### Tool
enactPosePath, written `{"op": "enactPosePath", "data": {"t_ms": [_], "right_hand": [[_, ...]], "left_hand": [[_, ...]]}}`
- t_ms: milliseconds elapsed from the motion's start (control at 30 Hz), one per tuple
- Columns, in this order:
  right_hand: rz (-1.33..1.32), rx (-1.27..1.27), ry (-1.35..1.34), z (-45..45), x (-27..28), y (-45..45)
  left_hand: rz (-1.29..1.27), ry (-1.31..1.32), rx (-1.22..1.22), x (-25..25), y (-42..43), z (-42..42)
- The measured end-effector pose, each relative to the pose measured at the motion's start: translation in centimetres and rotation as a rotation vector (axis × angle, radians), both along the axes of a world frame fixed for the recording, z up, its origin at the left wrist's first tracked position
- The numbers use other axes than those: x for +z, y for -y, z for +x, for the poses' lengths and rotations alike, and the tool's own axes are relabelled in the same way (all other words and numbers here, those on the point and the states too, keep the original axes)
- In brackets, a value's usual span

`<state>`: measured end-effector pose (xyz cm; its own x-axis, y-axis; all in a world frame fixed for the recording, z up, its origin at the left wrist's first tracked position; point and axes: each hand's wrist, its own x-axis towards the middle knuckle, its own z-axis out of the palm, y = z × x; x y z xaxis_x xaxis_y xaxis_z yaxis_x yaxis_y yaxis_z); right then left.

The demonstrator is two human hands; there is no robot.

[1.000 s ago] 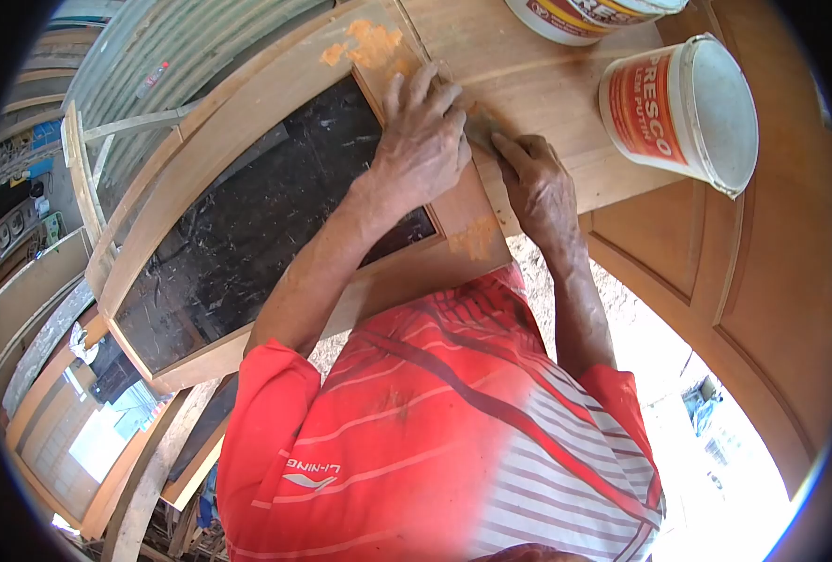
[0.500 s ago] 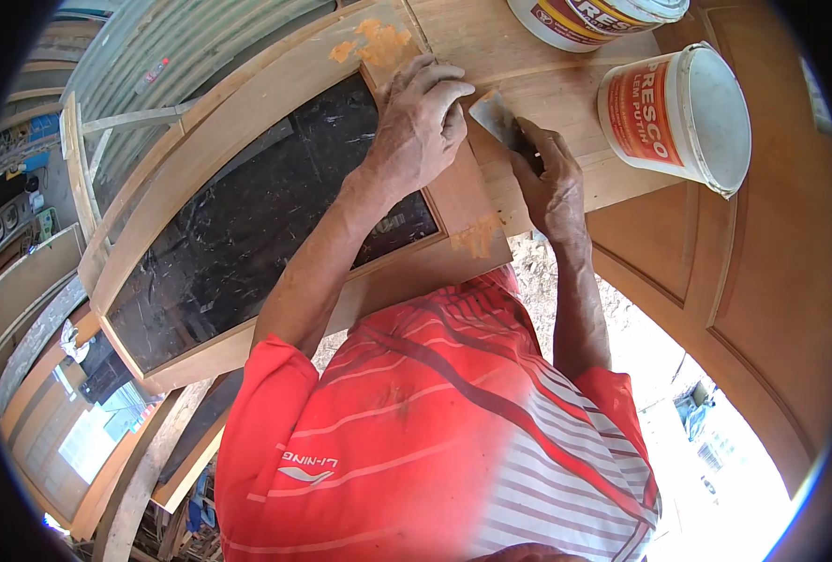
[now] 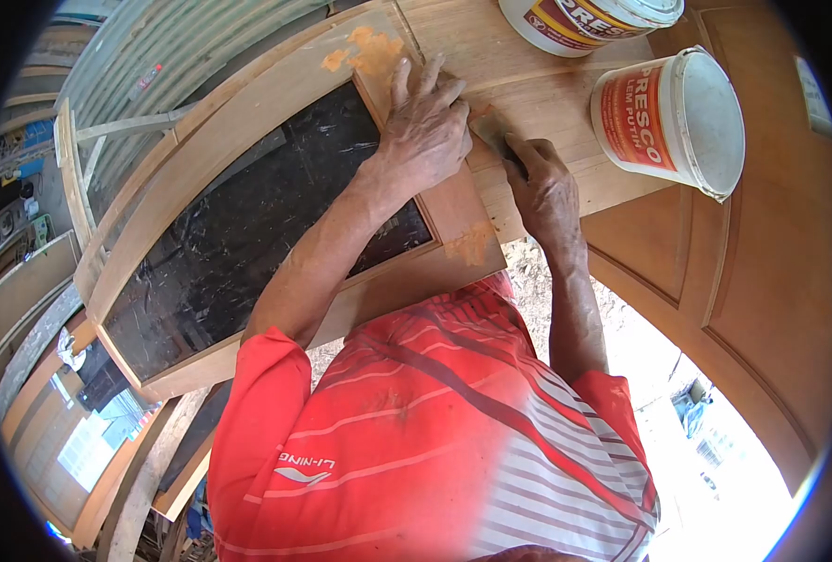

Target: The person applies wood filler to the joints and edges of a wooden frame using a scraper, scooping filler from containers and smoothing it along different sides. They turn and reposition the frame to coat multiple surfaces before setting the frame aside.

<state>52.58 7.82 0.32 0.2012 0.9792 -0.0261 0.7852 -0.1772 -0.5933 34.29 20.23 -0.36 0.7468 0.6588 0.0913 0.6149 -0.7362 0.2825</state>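
My left hand [image 3: 425,126] lies on the end of a wooden frame panel [image 3: 453,201], fingers spread apart over its edge. Inside the frame is a dark, scratched panel covering [image 3: 257,215]. Orange filler patches [image 3: 369,51] mark the frame's far corner, with another smear [image 3: 469,244] at the near corner. In my right hand [image 3: 542,183] is a putty knife [image 3: 493,131], its blade angled toward the frame's end, close to my left fingers. A little orange shows by the blade's tip. Whether the blade touches the frame I cannot tell.
A white tub [image 3: 674,122] with a red label lies tilted on the wooden work surface [image 3: 528,84], right of my right hand. Behind it stands a second, lidded tub [image 3: 585,21]. A panelled wooden door [image 3: 763,253] is at the right. Timber pieces [image 3: 144,487] are at lower left.
The putty knife has turned and come down slightly, nearer the frame's end. The fingers of my left hand have stretched out more. The whole view has shifted slightly.
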Motion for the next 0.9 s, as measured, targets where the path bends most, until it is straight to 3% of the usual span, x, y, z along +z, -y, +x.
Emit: {"op": "enactPosePath", "data": {"t_ms": [133,500,900], "right_hand": [[-0.002,0.027,0.043,-0.5,0.2,-1.4],[0.038,-0.043,-0.183,0.0,-0.5,-1.8],[0.059,-0.078,-0.261,-0.1,-0.4,-2.7]], "left_hand": [[-0.013,0.086,-0.007,-1.2,-0.1,-0.1],[-0.059,0.284,0.075,-2.1,-0.6,-0.4],[-0.143,0.458,0.114,-0.8,-1.3,-1.0]]}}
